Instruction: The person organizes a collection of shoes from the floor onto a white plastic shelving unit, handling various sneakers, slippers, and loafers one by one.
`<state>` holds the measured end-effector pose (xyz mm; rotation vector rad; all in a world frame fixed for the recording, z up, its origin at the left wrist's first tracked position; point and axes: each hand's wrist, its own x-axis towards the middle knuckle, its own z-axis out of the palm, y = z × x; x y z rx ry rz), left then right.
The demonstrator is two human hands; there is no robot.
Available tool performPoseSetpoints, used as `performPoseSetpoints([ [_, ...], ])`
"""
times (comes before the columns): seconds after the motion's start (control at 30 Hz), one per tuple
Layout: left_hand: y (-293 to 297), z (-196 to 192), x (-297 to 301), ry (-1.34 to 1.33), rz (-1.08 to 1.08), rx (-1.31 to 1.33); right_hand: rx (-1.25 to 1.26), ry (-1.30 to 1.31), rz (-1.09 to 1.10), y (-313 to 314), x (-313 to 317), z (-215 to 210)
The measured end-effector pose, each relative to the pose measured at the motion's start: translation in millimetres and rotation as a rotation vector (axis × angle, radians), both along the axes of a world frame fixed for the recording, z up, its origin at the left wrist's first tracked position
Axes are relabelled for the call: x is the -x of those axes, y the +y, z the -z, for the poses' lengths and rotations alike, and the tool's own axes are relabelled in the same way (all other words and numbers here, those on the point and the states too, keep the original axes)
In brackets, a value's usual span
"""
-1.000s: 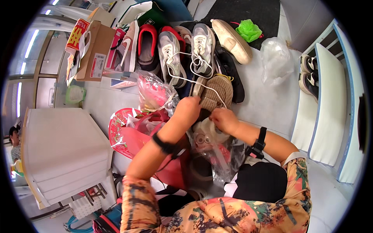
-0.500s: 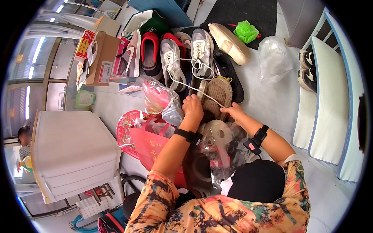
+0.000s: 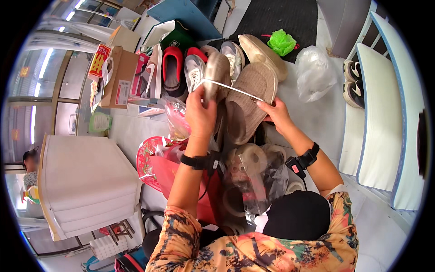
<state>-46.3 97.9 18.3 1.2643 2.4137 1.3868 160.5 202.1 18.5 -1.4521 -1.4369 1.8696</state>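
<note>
My left hand [image 3: 201,112] is closed around a tan slipper [image 3: 216,75], which is tipped on its edge. At the far side of its mate, my right hand [image 3: 277,112] pinches the rim of a brown woven-sole slipper [image 3: 250,97]; its footbed faces up. Between the two hands a white cord [image 3: 233,88] stretches across both slippers. How its left end is fixed is hidden at my left hand. Just beyond stand grey-white sneakers, one [image 3: 195,71] on the left and another [image 3: 234,59] partly covered by the slippers.
Black-red shoes [image 3: 172,68], a pink sneaker [image 3: 155,70] and a cream shoe [image 3: 263,56] form the row. Clear plastic bags [image 3: 256,177] and a red bag [image 3: 174,174] lie nearer me. A white bag [image 3: 315,75] and green bag [image 3: 282,43] sit right; a white rack [image 3: 383,118] stands beyond.
Both slippers have been raised from among the shoes, now covering part of the sneakers. My left hand moved left and away from me; my right hand moved slightly farther forward.
</note>
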Motion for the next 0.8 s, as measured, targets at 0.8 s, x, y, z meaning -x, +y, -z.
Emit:
performPoseSetpoints([
  [0.8, -48.6, -35.9, -18.4, 0.144, 0.281, 0.268, 0.487, 0.675, 0.057, -83.7, 69.1, 48.7],
])
